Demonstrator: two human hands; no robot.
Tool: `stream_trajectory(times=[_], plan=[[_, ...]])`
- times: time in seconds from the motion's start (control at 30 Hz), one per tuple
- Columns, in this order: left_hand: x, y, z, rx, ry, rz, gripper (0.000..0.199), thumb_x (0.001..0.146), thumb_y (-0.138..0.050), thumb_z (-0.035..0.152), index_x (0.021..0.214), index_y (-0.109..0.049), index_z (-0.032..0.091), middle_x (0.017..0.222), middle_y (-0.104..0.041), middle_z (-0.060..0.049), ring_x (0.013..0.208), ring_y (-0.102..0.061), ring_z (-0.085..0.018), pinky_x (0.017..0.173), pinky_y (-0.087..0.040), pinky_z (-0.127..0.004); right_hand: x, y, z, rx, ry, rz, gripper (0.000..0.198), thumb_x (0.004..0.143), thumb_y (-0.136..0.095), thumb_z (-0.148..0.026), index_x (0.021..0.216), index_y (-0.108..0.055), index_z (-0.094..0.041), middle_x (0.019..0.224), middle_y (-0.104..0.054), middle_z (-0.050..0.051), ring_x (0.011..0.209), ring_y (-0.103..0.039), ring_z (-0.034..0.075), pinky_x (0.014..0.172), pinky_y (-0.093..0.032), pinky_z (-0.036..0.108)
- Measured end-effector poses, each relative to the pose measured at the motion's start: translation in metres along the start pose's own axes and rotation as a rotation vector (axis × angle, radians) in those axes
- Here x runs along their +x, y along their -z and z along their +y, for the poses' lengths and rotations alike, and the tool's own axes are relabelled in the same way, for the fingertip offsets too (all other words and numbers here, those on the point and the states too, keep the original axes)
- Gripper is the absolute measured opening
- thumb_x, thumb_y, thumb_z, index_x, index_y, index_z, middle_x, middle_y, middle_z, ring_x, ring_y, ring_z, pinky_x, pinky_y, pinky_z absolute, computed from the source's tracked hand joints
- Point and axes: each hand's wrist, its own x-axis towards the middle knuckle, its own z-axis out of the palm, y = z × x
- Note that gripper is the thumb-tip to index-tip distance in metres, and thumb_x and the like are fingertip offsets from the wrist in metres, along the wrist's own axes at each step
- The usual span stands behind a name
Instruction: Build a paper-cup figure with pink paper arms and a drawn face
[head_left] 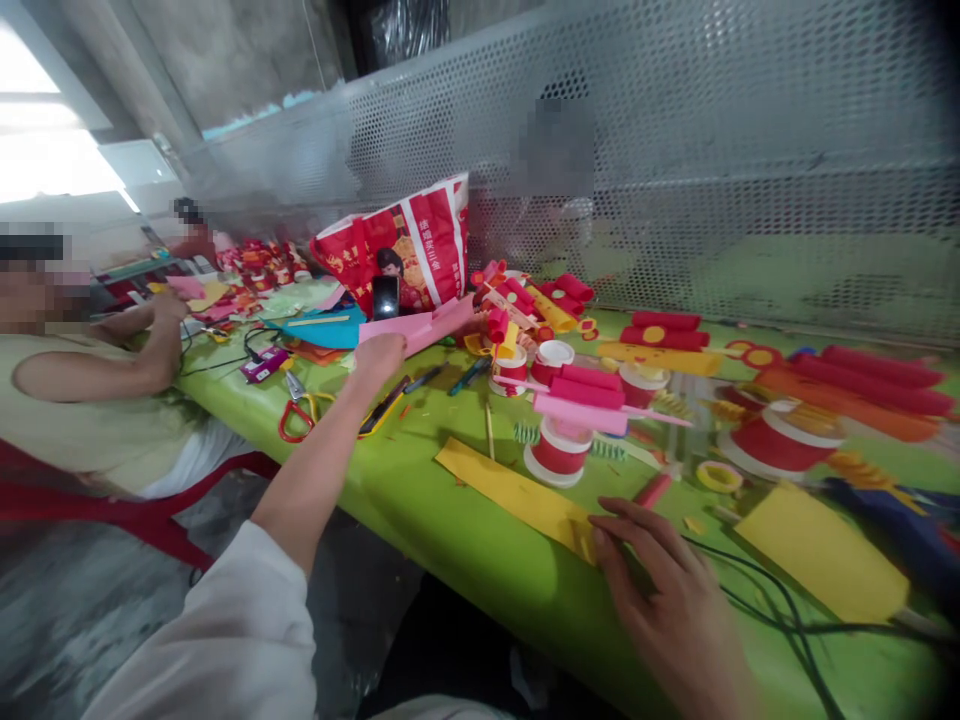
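My left hand (380,358) reaches across the table, its fingers closed at the edge of a pink paper sheet (395,328). My right hand (667,580) is near the front edge, fingers stretched out and apart. Its fingertips touch the right end of a yellow paper strip (510,492) lying flat. Just behind the strip stands a red and white paper drum figure (559,450) with pink and red rolls (581,390) on top. A blurred red-handled tool (656,487) lies beyond my right hand. Scissors (300,412) and a yellow-black cutter (384,407) lie near my left forearm.
A red and white bag (420,245) stands against the perforated metal partition (675,130). More paper figures (652,345) crowd the back and right. Black cables (787,600) run beside a yellow sheet (825,550). At left, a seated person (90,390) works at the same green table (420,510).
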Motion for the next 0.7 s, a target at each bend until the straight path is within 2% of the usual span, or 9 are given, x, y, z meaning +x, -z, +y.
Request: stream_trajectory(times=[0.13,0.3,0.47,0.6,0.7], plan=[[0.012,0.011,-0.015,-0.023,0.028,-0.012,0.043,0.098,-0.042,0.034,0.127,-0.070,0.020,0.127,-0.073,-0.017,0.111,-0.070,-0.032,0.089,-0.054,-0.036,0.000,-0.001,0.000,-0.008,0.003,0.012,0.024,0.101,-0.051,-0.042,0.098,-0.070,-0.027,0.110,-0.074,0.002,0.096,-0.072,0.021,0.081,-0.051,0.038],[0.004,0.016,-0.019,-0.028,-0.001,0.015,0.043,0.098,-0.043,0.034,0.132,-0.067,0.023,0.123,-0.074,-0.016,0.107,-0.072,-0.032,0.086,-0.054,-0.034,0.000,-0.001,0.001,-0.005,-0.001,0.004,0.025,0.101,-0.051,-0.043,0.098,-0.070,-0.027,0.111,-0.074,0.002,0.096,-0.072,0.021,0.081,-0.052,0.038],[-0.017,0.028,-0.014,-0.011,-0.012,0.048,0.038,0.098,-0.045,0.032,0.122,-0.071,0.017,0.114,-0.075,-0.020,0.105,-0.071,-0.034,0.089,-0.052,-0.037,0.000,0.000,0.001,0.006,-0.026,-0.005,0.027,0.101,-0.051,-0.045,0.098,-0.071,-0.027,0.110,-0.075,0.002,0.096,-0.073,0.022,0.080,-0.053,0.038],[-0.045,0.037,-0.012,-0.012,-0.059,0.038,0.034,0.098,-0.045,0.029,0.111,-0.074,0.017,0.102,-0.077,-0.017,0.098,-0.072,-0.032,0.087,-0.050,-0.036,-0.001,-0.001,0.003,0.026,-0.021,-0.007,0.028,0.100,-0.052,-0.046,0.097,-0.072,-0.027,0.111,-0.075,0.003,0.096,-0.074,0.023,0.081,-0.055,0.040],[-0.065,0.033,-0.009,-0.028,-0.089,0.026,0.033,0.097,-0.046,0.025,0.114,-0.074,0.024,0.112,-0.076,-0.012,0.105,-0.071,-0.029,0.087,-0.049,-0.032,-0.002,-0.002,0.007,0.022,0.003,-0.010,0.029,0.099,-0.052,-0.047,0.097,-0.072,-0.027,0.110,-0.076,0.003,0.094,-0.074,0.024,0.080,-0.056,0.041]])
